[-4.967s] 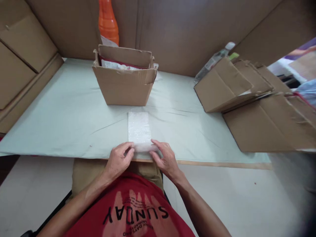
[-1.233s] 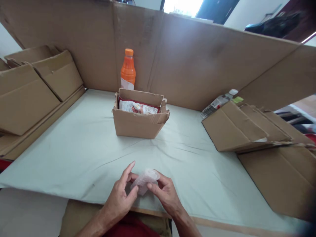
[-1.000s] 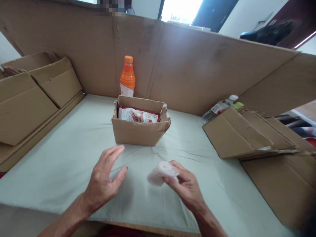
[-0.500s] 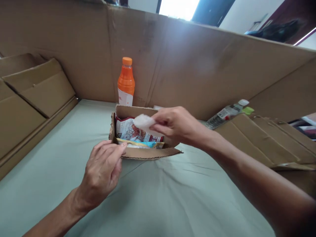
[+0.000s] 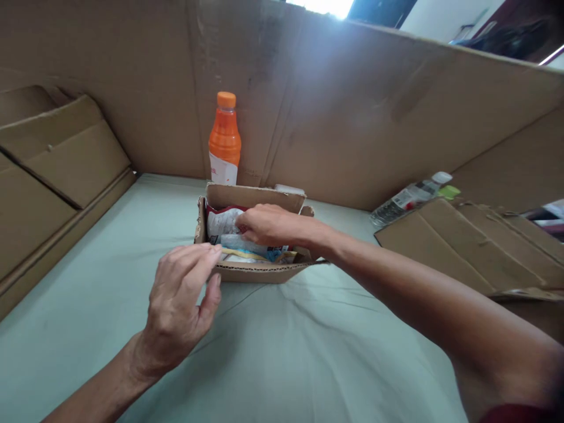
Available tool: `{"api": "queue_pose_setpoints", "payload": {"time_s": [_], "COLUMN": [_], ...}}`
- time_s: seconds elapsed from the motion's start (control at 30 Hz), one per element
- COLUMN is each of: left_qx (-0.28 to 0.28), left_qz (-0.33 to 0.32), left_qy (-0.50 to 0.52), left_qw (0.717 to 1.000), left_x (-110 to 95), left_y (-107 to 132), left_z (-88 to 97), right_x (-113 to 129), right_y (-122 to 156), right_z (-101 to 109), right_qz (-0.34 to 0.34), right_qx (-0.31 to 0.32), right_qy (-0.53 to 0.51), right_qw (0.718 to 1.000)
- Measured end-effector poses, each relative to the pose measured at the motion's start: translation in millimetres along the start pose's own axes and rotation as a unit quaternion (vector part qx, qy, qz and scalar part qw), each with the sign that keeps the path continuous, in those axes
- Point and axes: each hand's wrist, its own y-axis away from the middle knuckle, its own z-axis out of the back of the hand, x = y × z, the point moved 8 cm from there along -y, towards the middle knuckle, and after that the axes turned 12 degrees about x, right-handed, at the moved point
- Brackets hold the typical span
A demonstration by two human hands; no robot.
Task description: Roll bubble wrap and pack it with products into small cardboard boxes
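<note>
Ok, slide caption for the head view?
Right hand at a translucent roll inside an open cardboard box, left hand nearby.

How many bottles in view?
2: an orange bottle behind the open box, and a clear bottle partly hidden behind the cardboard at right. The green item beside it is too covered to identify; others may be hidden.

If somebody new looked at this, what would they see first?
Probably the orange bottle, the boldest colour here, standing just behind the open box. Next might come the right hand, reaching into that box beside the pale bubble wrap, with the left hand by the box's near left corner. Off to the right, a clear bottle slants behind some cardboard.
</note>
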Motion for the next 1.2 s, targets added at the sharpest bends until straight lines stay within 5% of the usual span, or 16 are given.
{"api": "queue_pose_setpoints", "payload": {"time_s": [0.1,0.17,0.27,0.37,0.5,0.67,0.77,0.9,1.07,1.2], "left_qx": [-0.021,-0.018,0.014,0.051,0.049,0.044,0.032,0.082,0.118,0.116], "left_qz": [0.073,0.135,0.249,0.357,0.42,0.436,0.419,0.373,0.415,0.442], "left_qy": [-0.022,-0.014,0.05,0.163,0.312,0.368,0.374,0.424,0.419,0.308], "left_qw": [0.997,0.991,0.967,0.918,0.851,0.82,0.826,0.821,0.799,0.834], "left_x": [10.9,23.2,48.4,72.1,87.1,81.8,59.7,10.1,-10.5,3.3], "left_y": [12.0,26.1,54.8,84.7,97.3,70.2,57.5,71.9,132.8,154.0], "left_z": [9.7,13.4,5.4,-21.7,-61.9,-86.6,-94.6,-106.7,-75.5,-34.1], "right_x": [-29.4,-57.9,-100.1,-114.1,-84.8,-69.1,-74.1,-61.0,5.2,17.4], "right_y": [53.2,104.2,166.7,178.8,127.7,87.2,113.2,187.6,234.4,223.7], "right_z": [20.8,20.4,-26.2,-98.6,-157.8,-160.2,-168.7,-211.7,-262.2,-277.7], "right_qz": [-0.015,-0.038,-0.104,-0.136,-0.083,-0.114,-0.147,-0.214,-0.206,-0.142], "right_qx": [-0.14,-0.265,-0.37,-0.374,-0.309,-0.306,-0.335,-0.398,-0.431,-0.408], "right_qy": [-0.093,-0.179,-0.297,-0.382,-0.432,-0.426,-0.427,-0.412,-0.374,-0.415], "right_qw": [0.986,0.947,0.874,0.834,0.843,0.844,0.827,0.791,0.795,0.8]}}
